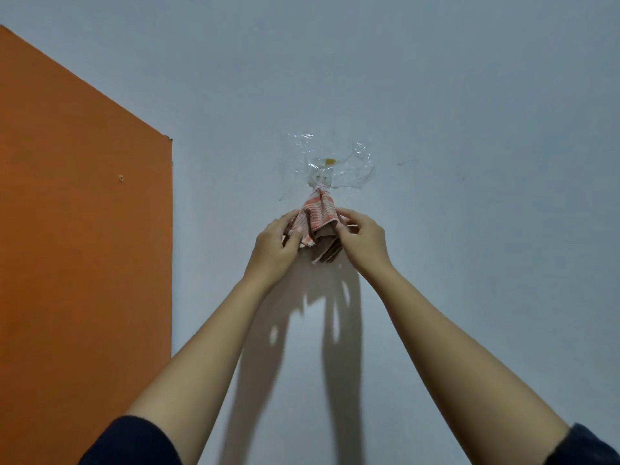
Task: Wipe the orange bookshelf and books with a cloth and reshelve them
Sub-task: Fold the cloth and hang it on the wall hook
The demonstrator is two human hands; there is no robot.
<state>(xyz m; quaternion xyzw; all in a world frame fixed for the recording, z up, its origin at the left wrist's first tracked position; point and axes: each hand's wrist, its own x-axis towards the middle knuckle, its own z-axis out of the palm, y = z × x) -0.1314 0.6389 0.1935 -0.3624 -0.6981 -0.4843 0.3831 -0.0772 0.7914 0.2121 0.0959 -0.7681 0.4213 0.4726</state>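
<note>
Head view: a pink-and-white striped cloth (318, 216) is seen hanging from a small clear plastic hook (321, 177), which is fixed to a pale grey-blue wall (469, 129) under crumpled strips of transparent tape (352, 169). The cloth's left edge is pinched between thumb and curled fingers of the left hand (276, 245), while its right edge is pinched by the fingertips of the right hand (362, 239). Both bare forearms are raised toward the wall, dark blue sleeves (134, 443) pushed back near the elbows. The flat orange side panel of the bookshelf (84, 229) is shown at far left, well apart from the cloth. Arm shadows are cast on the wall below the hands.
</note>
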